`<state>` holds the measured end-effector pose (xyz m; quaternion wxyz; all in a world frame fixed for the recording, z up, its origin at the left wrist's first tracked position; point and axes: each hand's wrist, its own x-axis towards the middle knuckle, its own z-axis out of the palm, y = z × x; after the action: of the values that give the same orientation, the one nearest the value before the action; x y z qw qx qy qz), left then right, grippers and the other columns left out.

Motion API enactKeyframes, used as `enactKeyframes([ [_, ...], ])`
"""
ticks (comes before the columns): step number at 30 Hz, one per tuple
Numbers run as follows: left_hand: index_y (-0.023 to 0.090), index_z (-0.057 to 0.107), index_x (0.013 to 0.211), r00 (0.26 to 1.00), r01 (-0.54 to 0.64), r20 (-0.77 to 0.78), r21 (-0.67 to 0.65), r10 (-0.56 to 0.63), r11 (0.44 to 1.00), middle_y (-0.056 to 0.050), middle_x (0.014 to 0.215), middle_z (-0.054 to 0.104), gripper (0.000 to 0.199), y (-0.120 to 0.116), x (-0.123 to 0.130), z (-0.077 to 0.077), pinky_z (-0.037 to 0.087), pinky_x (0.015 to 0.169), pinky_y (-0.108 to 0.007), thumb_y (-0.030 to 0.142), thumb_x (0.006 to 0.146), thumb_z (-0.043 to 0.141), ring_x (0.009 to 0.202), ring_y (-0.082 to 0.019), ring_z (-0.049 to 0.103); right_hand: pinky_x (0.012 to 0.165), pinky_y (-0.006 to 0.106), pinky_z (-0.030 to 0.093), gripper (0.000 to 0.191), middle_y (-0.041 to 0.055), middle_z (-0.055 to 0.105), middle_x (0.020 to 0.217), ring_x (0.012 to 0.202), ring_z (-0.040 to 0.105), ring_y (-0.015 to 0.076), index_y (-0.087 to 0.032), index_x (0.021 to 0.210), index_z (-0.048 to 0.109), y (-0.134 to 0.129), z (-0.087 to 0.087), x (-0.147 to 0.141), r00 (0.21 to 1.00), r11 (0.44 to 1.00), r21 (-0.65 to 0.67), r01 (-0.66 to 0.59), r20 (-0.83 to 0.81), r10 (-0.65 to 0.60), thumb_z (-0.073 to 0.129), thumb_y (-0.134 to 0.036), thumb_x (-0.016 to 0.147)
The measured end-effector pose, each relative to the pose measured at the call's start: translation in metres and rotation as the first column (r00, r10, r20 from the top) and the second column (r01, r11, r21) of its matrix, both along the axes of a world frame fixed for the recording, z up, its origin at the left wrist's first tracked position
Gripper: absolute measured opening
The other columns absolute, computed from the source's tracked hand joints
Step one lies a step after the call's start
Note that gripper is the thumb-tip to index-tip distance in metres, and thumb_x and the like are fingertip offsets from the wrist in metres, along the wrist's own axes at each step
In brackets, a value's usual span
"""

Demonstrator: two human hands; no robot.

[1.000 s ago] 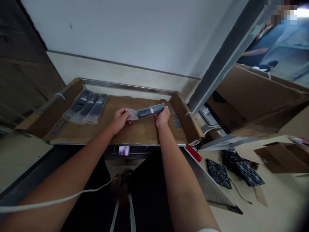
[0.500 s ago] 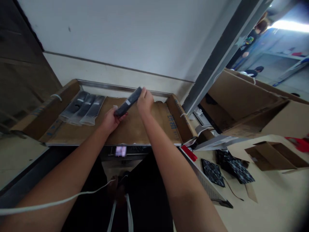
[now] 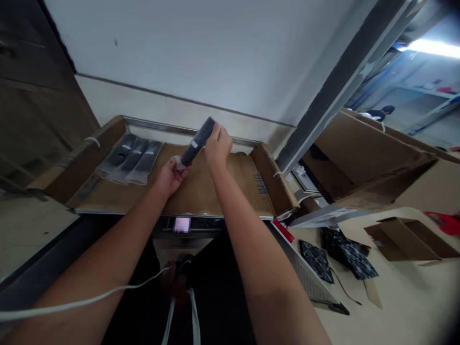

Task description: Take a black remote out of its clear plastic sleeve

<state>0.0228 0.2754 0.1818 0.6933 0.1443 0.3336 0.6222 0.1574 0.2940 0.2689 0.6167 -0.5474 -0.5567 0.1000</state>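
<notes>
A dark, narrow bundle [image 3: 198, 142] with a small white label is held up at a slant over the cardboard-lined tray [image 3: 212, 191]. Its lower end, where clear wrapping shows, is in my left hand [image 3: 171, 176]. My right hand [image 3: 218, 144] grips the upper end with fingers closed. Several similar dark items in clear sleeves [image 3: 134, 155] lie side by side on the tray's left part.
Cardboard walls border the tray's two ends. A metal post [image 3: 334, 81] and a large open carton [image 3: 366, 158] stand at the right. Black patterned bags [image 3: 348, 251] and another carton [image 3: 411, 239] lie on the floor. A person [image 3: 384, 113] is far behind.
The dark bundle is tilted more steeply, and its upper end has risen with my right hand. The camera view has shifted slightly, and one standing person in the background is out of sight.
</notes>
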Motion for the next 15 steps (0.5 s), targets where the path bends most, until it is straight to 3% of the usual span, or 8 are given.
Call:
enactKeyframes([
  [5,0.015,0.063,0.094,0.985,0.131,0.109,0.035,-0.134,0.991,-0.011,0.093,0.074,0.026,0.000,-0.007,0.001,0.063,0.072,-0.030,0.028,0.100,0.042,0.088,-0.020,0.074,0.090,0.035,0.046,0.049,0.0048,0.063,0.087,0.098,0.063,0.0205,-0.022,0.089,0.061,-0.008,0.030,-0.014,0.957,0.988,-0.003,-0.152,0.251,0.148,0.026,-0.051,0.107],
  [8,0.013,0.064,0.099,0.980,0.152,0.121,0.037,-0.155,0.988,-0.012,0.093,0.073,0.034,-0.001,-0.008,0.004,0.062,0.069,-0.026,0.033,0.103,0.037,0.086,-0.018,0.073,0.093,0.035,0.045,0.048,0.0039,0.061,0.089,0.103,0.063,0.0207,-0.021,0.089,0.061,-0.005,0.041,-0.020,0.929,0.982,0.003,-0.191,0.323,0.180,0.026,-0.048,0.108],
  [11,0.012,0.065,0.105,0.976,0.164,0.144,0.015,-0.164,0.986,-0.011,0.090,0.072,0.033,-0.001,-0.009,0.008,0.060,0.065,-0.021,0.032,0.104,0.038,0.082,-0.015,0.073,0.098,0.036,0.044,0.048,0.0039,0.061,0.090,0.110,0.062,0.0211,-0.020,0.089,0.059,0.001,0.052,-0.023,0.932,0.982,0.006,-0.191,0.314,0.179,0.026,-0.049,0.108],
  [15,0.012,0.064,0.099,0.972,0.155,0.182,-0.020,-0.149,0.988,-0.007,0.081,0.070,0.030,-0.001,-0.011,0.011,0.056,0.055,-0.016,0.033,0.104,0.042,0.068,-0.011,0.069,0.098,0.036,0.043,0.042,0.0042,0.063,0.090,0.104,0.062,0.0192,-0.018,0.088,0.056,0.002,0.074,-0.024,0.937,0.993,-0.048,-0.105,0.330,0.115,0.028,-0.040,0.110],
])
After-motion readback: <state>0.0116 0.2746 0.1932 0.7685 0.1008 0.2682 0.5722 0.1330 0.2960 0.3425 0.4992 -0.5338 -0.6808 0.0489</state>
